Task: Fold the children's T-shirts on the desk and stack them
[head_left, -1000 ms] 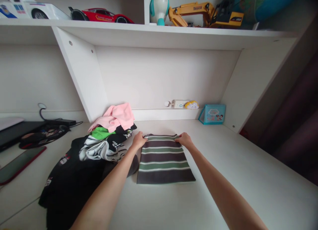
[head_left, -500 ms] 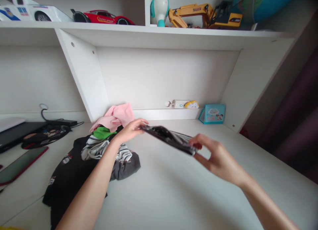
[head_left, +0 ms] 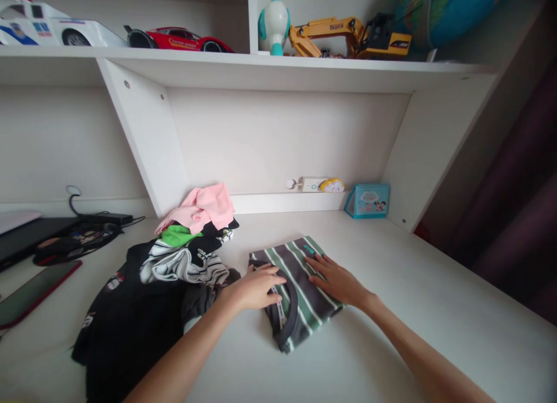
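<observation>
A folded grey shirt with green and white stripes [head_left: 300,258] lies on the white desk [head_left: 391,310], collar side up and turned at an angle. My left hand [head_left: 256,287] rests flat on its left part, fingers stretched out. My right hand [head_left: 337,281] lies flat on its right part, fingers spread. Neither hand grips the cloth.
A heap of unfolded clothes [head_left: 174,264], black, striped, green and pink [head_left: 204,206], sits left of the shirt. A small blue calendar [head_left: 368,200] and a power strip [head_left: 315,184] stand at the back wall. Toy cars and a yellow excavator [head_left: 348,35] fill the shelf above. A phone [head_left: 35,293] lies far left.
The shirt was lifted off the desk by both hands, turned over in the air, and now lies flat again, rotated, with both hands pressing on top.
</observation>
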`<state>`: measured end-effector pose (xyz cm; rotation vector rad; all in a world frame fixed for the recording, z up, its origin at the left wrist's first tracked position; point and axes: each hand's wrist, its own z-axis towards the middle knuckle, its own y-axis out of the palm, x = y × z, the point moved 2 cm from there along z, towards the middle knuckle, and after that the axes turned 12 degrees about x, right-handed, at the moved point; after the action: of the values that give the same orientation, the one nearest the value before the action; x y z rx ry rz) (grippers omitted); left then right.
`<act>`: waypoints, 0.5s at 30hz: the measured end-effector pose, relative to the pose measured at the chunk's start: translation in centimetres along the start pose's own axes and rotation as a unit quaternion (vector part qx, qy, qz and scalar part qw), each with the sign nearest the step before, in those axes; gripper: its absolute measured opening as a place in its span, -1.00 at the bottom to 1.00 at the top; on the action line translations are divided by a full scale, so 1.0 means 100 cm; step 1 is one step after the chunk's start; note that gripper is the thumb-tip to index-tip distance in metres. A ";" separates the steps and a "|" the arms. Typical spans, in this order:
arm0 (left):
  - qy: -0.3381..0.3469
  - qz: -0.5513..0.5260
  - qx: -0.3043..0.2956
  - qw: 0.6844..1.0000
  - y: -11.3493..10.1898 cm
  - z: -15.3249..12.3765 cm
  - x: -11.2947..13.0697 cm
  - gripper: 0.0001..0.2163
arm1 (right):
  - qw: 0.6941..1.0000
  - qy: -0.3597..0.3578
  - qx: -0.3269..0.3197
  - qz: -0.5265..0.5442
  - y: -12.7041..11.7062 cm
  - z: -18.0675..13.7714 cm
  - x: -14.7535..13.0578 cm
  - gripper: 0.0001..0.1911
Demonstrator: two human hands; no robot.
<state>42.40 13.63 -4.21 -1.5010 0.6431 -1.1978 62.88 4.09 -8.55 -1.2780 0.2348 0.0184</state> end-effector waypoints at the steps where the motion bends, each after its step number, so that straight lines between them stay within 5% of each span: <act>1: -0.018 0.029 0.011 0.999 0.003 -0.001 -0.003 -0.63 | 0.997 0.043 0.022 -0.051 -0.001 -0.010 -0.005 -0.47; 4: -0.066 0.099 0.053 0.991 0.004 -0.001 -0.016 -0.62 | 0.975 0.148 -0.006 -0.164 -0.020 -0.040 -0.022 -0.48; 8: -0.077 0.111 0.071 0.988 0.000 0.003 -0.025 -0.64 | 0.990 0.091 -0.017 -0.106 -0.047 -0.057 -0.044 -0.47; 15: -0.099 0.102 0.066 0.988 -0.005 0.006 -0.040 -0.64 | 0.990 0.121 0.026 -0.062 0.001 -0.068 -0.025 -0.30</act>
<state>41.41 17.49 -5.05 -1.3850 0.5578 -0.9046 59.28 -2.03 -10.00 -1.2412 0.3609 -0.2495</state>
